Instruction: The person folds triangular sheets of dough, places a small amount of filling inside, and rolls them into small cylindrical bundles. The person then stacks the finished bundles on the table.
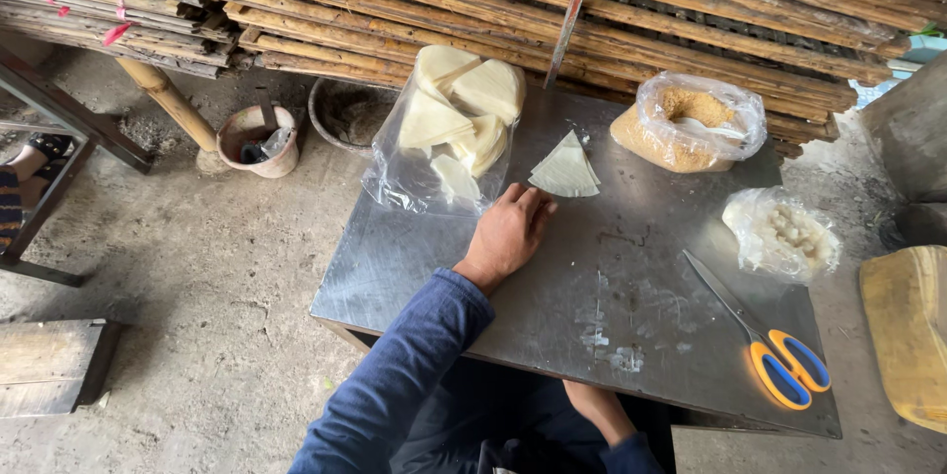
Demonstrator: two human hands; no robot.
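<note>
A metal table (552, 336) is seen from above, with stacked bamboo racks (592, 10) behind it. At the far left of the tabletop a plastic bag of triangular wrappers (449, 129) is laid; just to its right a small stack of loose wrappers (565, 170) is placed. The left hand (508, 232) is rested flat on the table, in front of the bag and beside the stack. At the far right a bag of crumbs (691, 124) is set, with a bag of small lumps (782, 233) in front of it. Scissors (760, 336) are laid near the right front corner. The right hand (592, 405) is held below the front edge. On the floor to the left, a bowl (258, 139) is set beside a post.
</note>
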